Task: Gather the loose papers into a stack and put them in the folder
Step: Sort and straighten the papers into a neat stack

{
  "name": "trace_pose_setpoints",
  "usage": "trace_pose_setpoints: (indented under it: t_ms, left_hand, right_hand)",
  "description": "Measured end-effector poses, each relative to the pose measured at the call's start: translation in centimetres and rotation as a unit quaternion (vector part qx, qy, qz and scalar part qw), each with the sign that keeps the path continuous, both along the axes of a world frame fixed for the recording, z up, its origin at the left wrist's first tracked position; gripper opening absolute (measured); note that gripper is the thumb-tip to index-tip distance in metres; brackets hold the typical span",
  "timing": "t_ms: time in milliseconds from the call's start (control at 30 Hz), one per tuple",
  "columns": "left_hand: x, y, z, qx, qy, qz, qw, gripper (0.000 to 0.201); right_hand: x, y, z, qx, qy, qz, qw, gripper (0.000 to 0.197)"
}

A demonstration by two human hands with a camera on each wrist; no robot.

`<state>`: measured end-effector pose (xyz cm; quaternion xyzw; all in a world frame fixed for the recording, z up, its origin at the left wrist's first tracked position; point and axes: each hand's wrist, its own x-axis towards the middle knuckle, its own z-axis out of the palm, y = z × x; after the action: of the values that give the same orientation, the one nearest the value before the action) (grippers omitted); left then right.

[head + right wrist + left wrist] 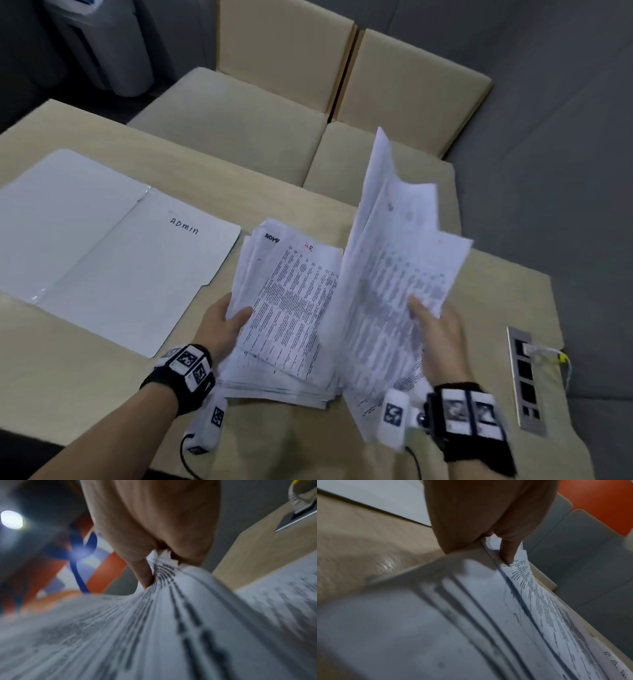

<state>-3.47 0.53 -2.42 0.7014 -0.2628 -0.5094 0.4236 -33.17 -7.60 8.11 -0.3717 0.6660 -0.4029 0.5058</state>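
Note:
A white folder (pixel 102 246) marked ADMIN lies open on the left of the table. To its right sits an uneven pile of printed papers (pixel 291 308). My left hand (pixel 226 325) grips the pile's left edge, thumb on top; in the left wrist view the left hand (pixel 488 527) pinches the papers (pixel 505 615). My right hand (pixel 435 329) holds a bundle of sheets (pixel 394 257) tilted up above the pile's right side. In the blurred right wrist view my right hand (pixel 154 540) pinches the sheets (pixel 154 628).
The beige table (pixel 85 394) has a metal socket panel (pixel 525 377) with a plugged cable at its right edge. Two beige chairs (pixel 257 102) stand behind the table. A grey bin (pixel 102 44) is at the back left.

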Motion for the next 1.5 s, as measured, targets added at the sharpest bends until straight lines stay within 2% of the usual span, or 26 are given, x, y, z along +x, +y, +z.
trace_pose_setpoints:
  t_ms: [67, 133, 167, 200, 233, 300, 333, 400, 433, 500, 533, 567, 667, 700, 733, 800, 900, 933, 967, 1067, 1167, 1233, 1333, 1367, 1400, 1500]
  left_hand:
    - [-0.3, -0.4, 0.4, 0.035, 0.023, 0.006, 0.999, 0.029]
    - [0.0, -0.8, 0.5, 0.087, 0.056, 0.012, 0.995, 0.051]
    - [0.4, -1.1, 0.0, 0.108, 0.073, 0.011, 0.991, 0.07]
    - [0.7, -1.2, -0.2, 0.114, 0.078, 0.003, 0.99, 0.081]
    - [0.7, -1.3, -0.3, 0.111, 0.059, -0.013, 0.992, 0.077]
    - [0.7, -1.3, -1.0, 0.089, -0.027, -0.057, 0.994, 0.055]
    - [0.5, -1.2, -1.2, 0.083, -0.063, -0.071, 0.992, 0.05]
    - [0.3, -1.1, -1.6, 0.085, -0.105, -0.079, 0.988, 0.05]
    - [0.3, -1.0, -1.7, 0.084, -0.108, -0.072, 0.988, 0.049]
    - [0.3, -0.9, -2.2, 0.071, -0.106, -0.058, 0.99, 0.043]
    - [0.3, -0.8, -2.2, 0.066, -0.109, -0.054, 0.99, 0.042]
    - [0.1, -0.9, -2.0, 0.061, -0.115, -0.05, 0.99, 0.04]
    - [-0.1, -1.0, -2.1, 0.049, -0.131, -0.046, 0.989, 0.038]
    - [-0.1, -1.0, -2.1, 0.051, -0.131, -0.041, 0.989, 0.039]
    - [-0.1, -1.1, -2.0, 0.051, -0.135, -0.041, 0.989, 0.042]
    - [-0.2, -1.0, -2.0, 0.053, -0.139, -0.037, 0.988, 0.047]
    - [-0.3, -1.0, -1.8, 0.056, -0.133, -0.028, 0.989, 0.043]
    - [-0.3, -1.0, -1.7, 0.055, -0.129, -0.028, 0.99, 0.042]
    - [-0.4, -1.0, -1.6, 0.057, -0.127, -0.029, 0.99, 0.041]
    - [-0.2, -0.9, -1.5, 0.065, -0.124, -0.036, 0.99, 0.041]
    - [-0.1, -0.9, -1.4, 0.07, -0.117, -0.034, 0.99, 0.04]
    - [-0.2, -0.9, -1.2, 0.072, -0.11, -0.036, 0.991, 0.042]
    - [-0.1, -0.6, -1.2, 0.082, -0.101, -0.046, 0.99, 0.048]
    - [0.0, -0.6, -1.2, 0.085, -0.101, -0.046, 0.99, 0.048]
    - [0.2, -0.4, -1.3, 0.086, -0.103, -0.043, 0.99, 0.047]
    - [0.4, -0.2, -1.4, 0.082, -0.116, -0.042, 0.989, 0.036]
  right_hand:
    - [2.3, 1.5, -3.8, 0.043, 0.082, 0.065, 0.994, 0.025]
    - [4.5, 3.0, -7.4, 0.057, 0.152, 0.121, 0.979, 0.019]
    - [5.7, 3.6, -8.7, 0.069, 0.188, 0.167, 0.966, 0.024]
    - [6.5, 4.3, -9.3, 0.08, 0.232, 0.209, 0.947, 0.033]
    - [6.6, 4.6, -9.9, 0.088, 0.282, 0.223, 0.929, 0.045]
    - [5.7, 4.6, -9.7, 0.078, 0.336, 0.162, 0.925, 0.058]
    - [4.5, 4.3, -9.3, 0.068, 0.36, 0.103, 0.925, 0.061]
    - [1.6, 3.7, -8.7, 0.12, 0.391, -0.043, 0.912, 0.068]
    - [-0.3, 3.6, -8.8, 0.177, 0.382, -0.11, 0.9, 0.074]
    - [-4.0, 3.9, -9.3, 0.319, 0.307, -0.197, 0.874, 0.089]
    - [-5.2, 4.2, -9.7, 0.357, 0.261, -0.21, 0.872, 0.093]
    - [-5.9, 4.3, -10.2, 0.369, 0.224, -0.211, 0.877, 0.09]
    - [-5.4, 4.1, -9.3, 0.351, 0.169, -0.177, 0.904, 0.034]
    - [-5.3, 3.8, -9.3, 0.353, 0.163, -0.165, 0.906, 0.021]
    - [-5.2, 3.7, -9.1, 0.35, 0.161, -0.157, 0.909, 0.016]
    - [-4.6, 3.9, -9.2, 0.329, 0.157, -0.141, 0.92, 0.026]
    - [-3.7, 3.5, -10.1, 0.307, 0.177, -0.153, 0.922, 0.072]
    - [-3.1, 3.3, -10.1, 0.308, 0.18, -0.144, 0.923, 0.077]
    - [-2.4, 2.9, -9.9, 0.316, 0.176, -0.132, 0.923, 0.071]
    - [-1.4, 2.0, -9.9, 0.319, 0.149, -0.08, 0.932, 0.029]
    - [-1.1, 1.4, -10.1, 0.299, 0.15, -0.088, 0.938, 0.021]
    - [-0.6, 1.1, -9.9, 0.272, 0.159, -0.094, 0.944, 0.028]
    - [-1.3, 0.3, -12.7, 0.255, 0.212, -0.101, 0.938, 0.081]
    - [-1.3, -0.3, -13.6, 0.254, 0.226, -0.091, 0.936, 0.085]
    - [-0.7, -0.8, -13.7, 0.253, 0.233, -0.073, 0.936, 0.079]
    - [1.6, -1.8, -11.3, 0.228, 0.26, 0.003, 0.938, 0.033]
